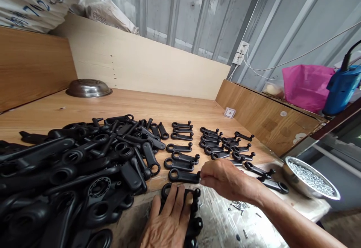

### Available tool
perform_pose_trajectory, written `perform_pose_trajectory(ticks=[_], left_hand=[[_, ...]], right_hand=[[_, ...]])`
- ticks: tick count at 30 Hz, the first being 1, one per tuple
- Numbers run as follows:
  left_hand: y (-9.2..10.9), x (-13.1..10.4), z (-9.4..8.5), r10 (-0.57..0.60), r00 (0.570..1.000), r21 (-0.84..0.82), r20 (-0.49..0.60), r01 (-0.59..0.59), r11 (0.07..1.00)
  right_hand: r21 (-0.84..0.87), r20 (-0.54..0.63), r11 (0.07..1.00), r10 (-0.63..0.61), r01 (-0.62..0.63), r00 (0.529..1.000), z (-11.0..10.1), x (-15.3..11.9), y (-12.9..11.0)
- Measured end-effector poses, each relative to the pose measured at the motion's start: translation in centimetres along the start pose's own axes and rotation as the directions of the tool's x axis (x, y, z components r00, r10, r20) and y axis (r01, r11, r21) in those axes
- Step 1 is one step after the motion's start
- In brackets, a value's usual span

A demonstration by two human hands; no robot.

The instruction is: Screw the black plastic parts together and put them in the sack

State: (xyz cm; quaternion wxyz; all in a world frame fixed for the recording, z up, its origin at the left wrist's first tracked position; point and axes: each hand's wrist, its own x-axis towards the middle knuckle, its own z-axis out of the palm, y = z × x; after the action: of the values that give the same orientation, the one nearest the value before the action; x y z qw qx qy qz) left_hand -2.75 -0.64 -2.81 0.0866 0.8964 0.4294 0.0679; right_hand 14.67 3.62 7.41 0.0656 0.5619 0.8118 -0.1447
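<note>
- Right hand (225,180): fingertips pinched on the end of a black lever (183,176), near the bench (175,107) front edge
- Left hand (169,221): flat, fingers spread, pressing a lever stack (194,210)
- Loose pile (70,173): left side
- Screw bowl (310,182): right edge
- Handling: best laid parallel with the rows (180,142), ring ends matched
</note>
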Motion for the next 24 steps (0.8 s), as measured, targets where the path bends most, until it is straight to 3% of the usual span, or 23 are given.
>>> perform_pose_trajectory(ticks=[4,7,10,19,22,24], left_hand=[[0.7,0.0,-0.7,-0.040,0.999,-0.004,0.023,0.040,0.999],[1.2,0.0,-1.4,-0.053,0.996,-0.004,0.074,0.053,0.999],[1.6,0.0,-2.1,-0.065,0.993,-0.018,0.100,0.067,0.998],[1.7,0.6,-2.5,-0.083,0.981,-0.018,0.178,0.087,0.996],[1.5,0.8,-1.9,-0.071,0.983,-0.019,0.168,0.076,0.997],[1.4,1.0,-1.2,-0.068,0.987,-0.038,0.145,0.075,0.996]], right_hand=[[-0.091,0.020,0.986,-0.142,0.143,0.990,2.7,-1.9,0.3],[-0.170,-0.047,0.944,-0.294,0.283,0.954,5.4,-2.4,0.3],[-0.241,-0.104,0.913,-0.360,0.328,0.927,7.2,-2.4,0.5],[-0.373,-0.054,0.911,-0.213,0.178,0.976,7.1,-3.3,0.8],[-0.237,-0.083,0.957,-0.188,0.164,0.979,6.5,-3.2,0.9],[-0.021,-0.197,0.977,-0.211,0.211,0.957,6.0,-3.1,1.0]])
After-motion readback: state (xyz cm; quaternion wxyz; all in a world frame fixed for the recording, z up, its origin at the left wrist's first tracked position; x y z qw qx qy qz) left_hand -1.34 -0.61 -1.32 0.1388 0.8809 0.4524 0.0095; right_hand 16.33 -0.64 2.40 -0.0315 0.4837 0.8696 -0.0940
